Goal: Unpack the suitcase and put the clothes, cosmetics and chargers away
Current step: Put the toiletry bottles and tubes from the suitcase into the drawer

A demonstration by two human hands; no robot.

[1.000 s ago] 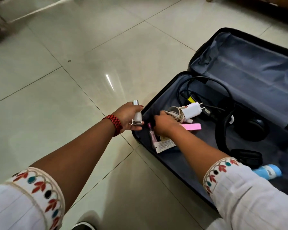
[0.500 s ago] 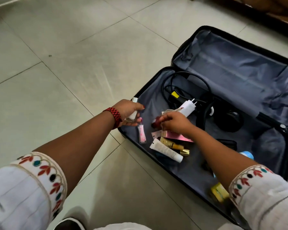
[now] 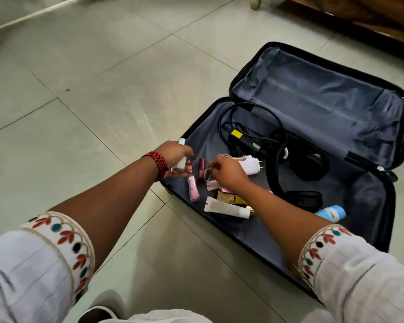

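Note:
The black suitcase [image 3: 219,226] lies open on the tiled floor. My left hand [image 3: 173,155] grips a small white bottle [image 3: 180,163] with a silver cap, over the case's left corner. My right hand [image 3: 228,171] has its fingers curled and pinches a small dark red bottle [image 3: 201,170] right beside the left hand. A pink lip gloss tube [image 3: 193,188], a white tube [image 3: 226,208] and a gold box [image 3: 231,199] lie below the hands. Behind my right hand lies a white charger [image 3: 251,166] with its coiled cable.
Deeper in the case lie a black cable with a yellow label [image 3: 237,134], black headphones [image 3: 310,169] and a blue bottle [image 3: 331,213]. The grey-lined lid [image 3: 324,106] is folded back. Dark wooden furniture [image 3: 371,17] stands at the far right.
My right hand came out from among the cosmetics with the dark red bottle and moved it left, close to my left hand. The left hand kept the white bottle and shifted over the case corner.

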